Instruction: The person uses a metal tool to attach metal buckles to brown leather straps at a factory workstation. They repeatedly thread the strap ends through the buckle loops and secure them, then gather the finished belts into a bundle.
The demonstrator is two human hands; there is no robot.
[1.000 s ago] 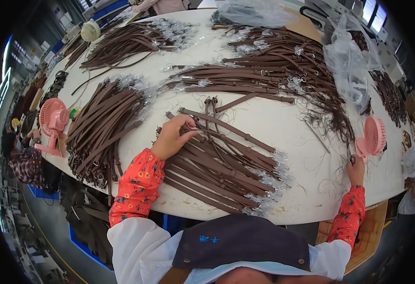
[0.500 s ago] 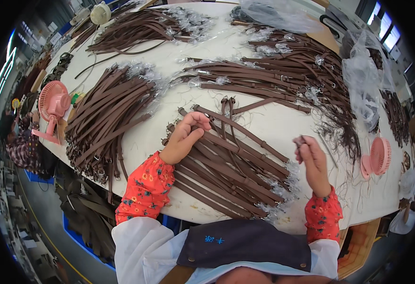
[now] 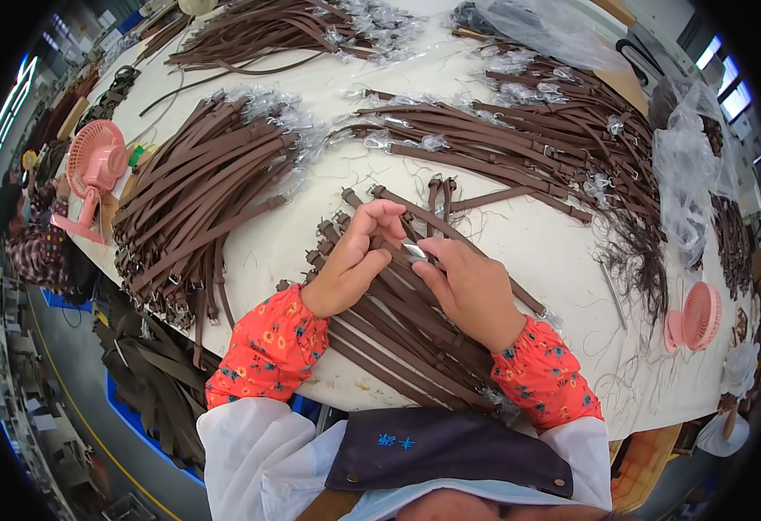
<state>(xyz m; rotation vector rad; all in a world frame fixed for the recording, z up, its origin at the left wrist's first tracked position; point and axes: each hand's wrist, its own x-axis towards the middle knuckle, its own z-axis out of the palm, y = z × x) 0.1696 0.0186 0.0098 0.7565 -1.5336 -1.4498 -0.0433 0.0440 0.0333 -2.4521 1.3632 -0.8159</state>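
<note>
My left hand (image 3: 351, 265) is over the strap ends at the left of the pile in front of me. Its fingers curl inward; whatever they hold, if anything, is hidden. Close beside it, my right hand (image 3: 478, 291) pinches a small shiny metal blade (image 3: 414, 251), whose bright tip points toward my left fingers. The rest of that tool is covered by the hand. Under both hands lie brown straps (image 3: 398, 334), slanting down to the right, with buckles or keepers at their upper left ends and clear plastic wrap at some lower right ends.
A heap of brown straps (image 3: 198, 191) lies to the left, with another strap pile (image 3: 502, 139) at the far right. Pink fans (image 3: 95, 169) stand at both table sides. A thin metal rod (image 3: 613, 295) and loose dark threads (image 3: 637, 260) lie on the right.
My right hand has swung in from the right to meet the left hand, and a bright blade tip now shows. My left hand stays curled over the straps.
</note>
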